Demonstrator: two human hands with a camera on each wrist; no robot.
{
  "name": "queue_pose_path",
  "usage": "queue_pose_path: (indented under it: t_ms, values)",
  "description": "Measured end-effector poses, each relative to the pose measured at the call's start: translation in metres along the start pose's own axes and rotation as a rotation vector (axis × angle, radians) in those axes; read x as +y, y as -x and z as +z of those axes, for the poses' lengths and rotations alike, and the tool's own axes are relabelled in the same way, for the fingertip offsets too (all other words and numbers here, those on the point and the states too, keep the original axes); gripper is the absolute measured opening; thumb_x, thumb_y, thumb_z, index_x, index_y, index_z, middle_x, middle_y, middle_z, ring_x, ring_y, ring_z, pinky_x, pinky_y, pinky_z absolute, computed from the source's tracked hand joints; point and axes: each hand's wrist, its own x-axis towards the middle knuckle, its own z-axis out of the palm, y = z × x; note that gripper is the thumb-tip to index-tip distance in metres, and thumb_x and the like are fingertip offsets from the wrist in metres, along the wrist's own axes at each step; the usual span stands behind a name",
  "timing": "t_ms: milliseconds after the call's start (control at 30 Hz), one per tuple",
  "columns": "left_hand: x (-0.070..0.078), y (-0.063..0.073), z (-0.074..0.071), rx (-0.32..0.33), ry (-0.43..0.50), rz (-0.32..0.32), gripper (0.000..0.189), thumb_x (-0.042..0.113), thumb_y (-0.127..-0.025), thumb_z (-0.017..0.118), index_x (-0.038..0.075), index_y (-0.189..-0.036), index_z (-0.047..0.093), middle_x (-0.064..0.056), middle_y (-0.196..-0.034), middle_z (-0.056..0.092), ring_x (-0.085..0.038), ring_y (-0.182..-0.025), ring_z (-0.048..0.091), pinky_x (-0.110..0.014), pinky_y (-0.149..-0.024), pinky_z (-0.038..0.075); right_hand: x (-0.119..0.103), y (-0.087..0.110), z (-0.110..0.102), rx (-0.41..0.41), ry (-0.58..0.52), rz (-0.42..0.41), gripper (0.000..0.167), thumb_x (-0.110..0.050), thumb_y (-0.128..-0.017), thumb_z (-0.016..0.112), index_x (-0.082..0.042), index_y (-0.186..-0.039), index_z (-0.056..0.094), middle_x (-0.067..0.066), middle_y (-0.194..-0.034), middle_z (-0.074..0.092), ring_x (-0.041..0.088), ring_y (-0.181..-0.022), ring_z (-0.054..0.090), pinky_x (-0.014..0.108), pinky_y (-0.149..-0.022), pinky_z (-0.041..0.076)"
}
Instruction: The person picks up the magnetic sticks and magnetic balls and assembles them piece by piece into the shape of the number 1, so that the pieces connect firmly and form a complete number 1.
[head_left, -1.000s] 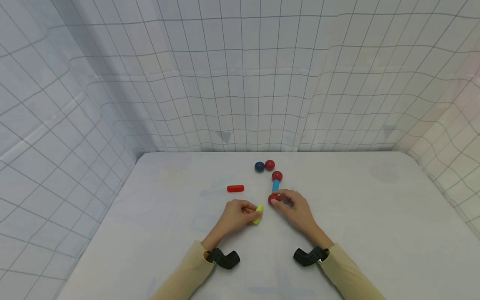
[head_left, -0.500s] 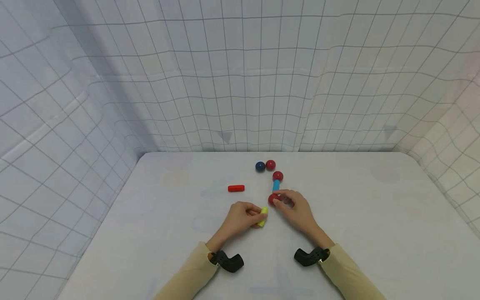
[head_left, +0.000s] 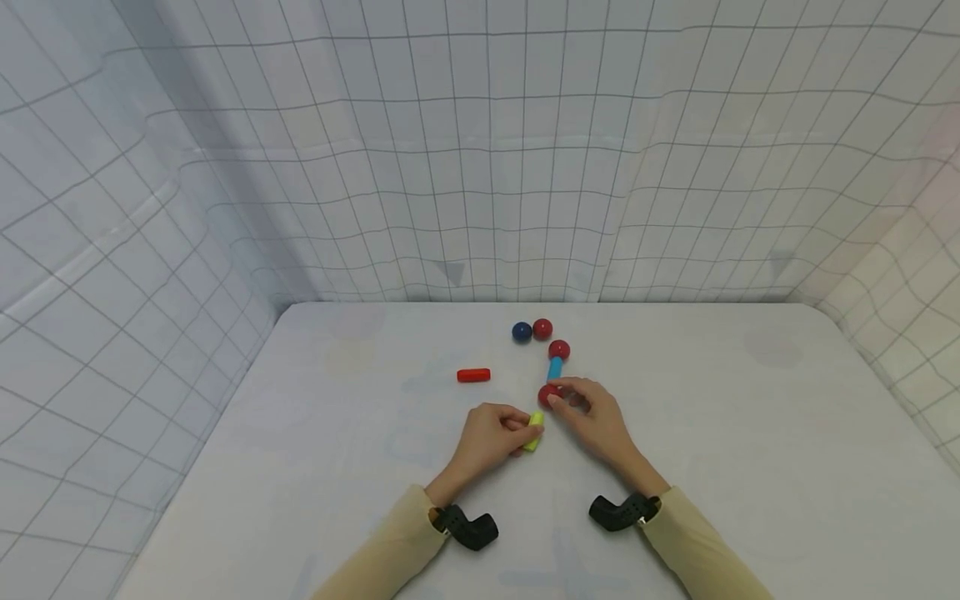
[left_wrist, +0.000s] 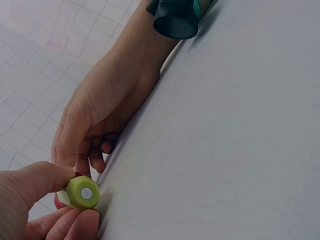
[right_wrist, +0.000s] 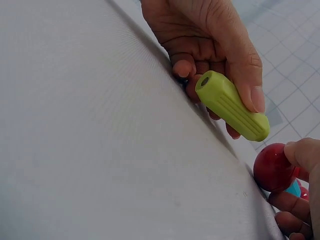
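My left hand [head_left: 489,435] pinches a yellow-green magnetic rod [right_wrist: 232,106] between thumb and fingers. The rod has ridged sides and a small round disc in its end face. My right hand [head_left: 594,417] holds a glossy red ball [right_wrist: 274,167] between thumb and fingers, low at the white table. From that ball a blue rod [head_left: 555,368] runs away to a second red ball [head_left: 559,350], all in one line. In the right wrist view the far tip of the yellow-green rod points toward the held ball, with a small gap between them.
A red rod [head_left: 473,375] lies on the white table [head_left: 360,467], left of the blue one. Farther back, a dark blue ball [head_left: 522,332] and another red ball [head_left: 542,329] sit side by side. Gridded white curtains [head_left: 480,167] enclose the table's back and sides.
My left hand has moved right with the yellow-green rod, closer to the held red ball. My right hand stays nearly still on that ball.
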Motion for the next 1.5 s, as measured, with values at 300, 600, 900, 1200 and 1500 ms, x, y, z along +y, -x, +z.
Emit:
queue_pose_path:
  t_ms: [300,600,900,1200,1500]
  values:
    - [0.0024,-0.0007,0.0039,0.039,-0.013,0.001,0.024,0.024,-0.08,0.078,0.002,-0.088,0.073,0.005,-0.066,0.067,-0.009,-0.046,0.059,-0.027,-0.047,0.05,0.0016,0.0002,0.0004,-0.004,0.004,-0.002,0.026,-0.023,-0.089,0.069,-0.018,-0.114,0.069,-0.004,-0.097,0.063,0.014,-0.081,0.054,0.034,-0.07,0.044]
    - [0.0036,-0.0032,0.0079,0.063,-0.05,0.013,0.023,0.024,-0.079,0.078,0.003,-0.087,0.073,0.007,-0.065,0.067,-0.006,-0.046,0.058,-0.025,-0.046,0.049,0.0016,0.001,0.0006,0.015,0.003,-0.028,0.027,-0.016,-0.088,0.069,-0.015,-0.115,0.069,-0.003,-0.098,0.065,0.014,-0.08,0.053,0.034,-0.071,0.043]
    - [0.0058,-0.0045,0.0086,0.049,-0.038,-0.01,0.025,0.024,-0.08,0.078,0.002,-0.09,0.074,0.006,-0.066,0.067,-0.008,-0.048,0.059,-0.025,-0.048,0.049,0.0008,0.001,-0.0001,0.009,-0.005,-0.035,0.027,-0.016,-0.088,0.069,-0.015,-0.115,0.068,-0.003,-0.098,0.065,0.014,-0.08,0.053,0.034,-0.071,0.043]
    - [0.0022,-0.0076,0.01,0.045,-0.06,-0.012,0.024,0.028,-0.08,0.077,0.005,-0.089,0.075,0.01,-0.061,0.064,-0.007,-0.046,0.058,-0.022,-0.046,0.046,0.0011,0.001,0.0004,0.014,-0.004,-0.045,0.028,-0.016,-0.087,0.07,-0.015,-0.115,0.069,-0.003,-0.097,0.064,0.014,-0.08,0.054,0.033,-0.07,0.043]
    - [0.0051,-0.0075,0.0102,0.052,-0.061,-0.004,0.023,0.027,-0.081,0.077,0.005,-0.087,0.075,0.009,-0.059,0.063,-0.008,-0.045,0.057,-0.023,-0.044,0.044,0.0003,0.0013,-0.0001,0.01,-0.001,-0.04,0.028,-0.016,-0.088,0.07,-0.015,-0.115,0.069,-0.003,-0.098,0.064,0.014,-0.08,0.054,0.034,-0.07,0.044]
